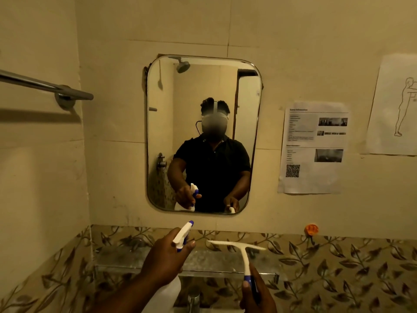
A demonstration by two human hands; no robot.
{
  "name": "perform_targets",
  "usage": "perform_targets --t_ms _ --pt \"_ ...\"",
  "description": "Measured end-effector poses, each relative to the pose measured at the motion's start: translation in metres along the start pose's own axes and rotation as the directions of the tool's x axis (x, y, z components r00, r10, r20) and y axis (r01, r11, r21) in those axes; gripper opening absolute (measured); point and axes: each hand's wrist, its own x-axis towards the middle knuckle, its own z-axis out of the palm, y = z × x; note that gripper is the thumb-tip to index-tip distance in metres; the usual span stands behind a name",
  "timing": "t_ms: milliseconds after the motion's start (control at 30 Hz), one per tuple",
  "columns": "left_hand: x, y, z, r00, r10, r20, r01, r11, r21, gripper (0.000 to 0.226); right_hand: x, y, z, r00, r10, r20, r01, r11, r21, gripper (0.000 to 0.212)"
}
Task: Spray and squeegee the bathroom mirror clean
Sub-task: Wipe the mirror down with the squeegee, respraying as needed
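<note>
A rounded rectangular mirror [198, 98] hangs on the beige tiled wall ahead, reflecting a person in a dark shirt. My left hand [165, 259] grips a white spray bottle [183, 233] with a blue-tipped nozzle, aimed up toward the mirror's lower edge; a finger rests at the trigger. My right hand [257, 294] holds the blue-and-white handle of a white squeegee [241, 249], its blade raised and tilted just below the mirror. Neither tool touches the glass.
A glass shelf [126, 258] runs below the mirror, with a tap [194, 299] beneath it. A chrome towel bar [45, 86] juts from the left wall. Printed sheets [313, 147] hang on the right, and an orange hook [311, 230] sits near the leaf-patterned tiles.
</note>
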Motion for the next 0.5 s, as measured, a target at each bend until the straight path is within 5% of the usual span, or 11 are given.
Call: perform_targets --t_ms 233,500 --pt "-0.013 0.0 0.017 0.999 -0.036 -0.024 0.036 0.999 0.002 0.056 0.007 0.011 -0.012 0.999 0.035 0.036 -0.03 0.993 -0.115 0.061" --pt "-0.043 0.002 0.041 0.995 -0.099 -0.006 0.099 0.995 -0.012 0.047 -0.01 0.004 -0.038 0.994 0.033 0.101 -0.032 0.999 -0.009 0.046"
